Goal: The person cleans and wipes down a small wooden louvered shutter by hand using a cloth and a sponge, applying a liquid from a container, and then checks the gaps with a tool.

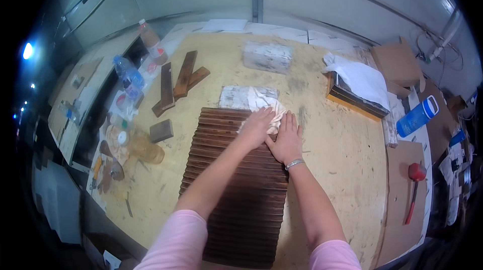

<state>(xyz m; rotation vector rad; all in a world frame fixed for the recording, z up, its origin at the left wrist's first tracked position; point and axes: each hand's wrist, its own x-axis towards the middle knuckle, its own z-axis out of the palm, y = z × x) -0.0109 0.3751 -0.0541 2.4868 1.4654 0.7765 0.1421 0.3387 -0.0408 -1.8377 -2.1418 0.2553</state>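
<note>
Slatted panel (pixel 236 189) beneath cloth (pixel 266 109), under fingers (pixel 261 116)

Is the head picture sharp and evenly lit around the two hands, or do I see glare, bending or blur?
Head view: light is soft and even on the workbench, with little shadow under the left hand and right hand on the white cloth; the dark slatted wood panel is fairly sharp; edges bend toward the rim; corners are black; a bright lamp flares at far left.
</note>
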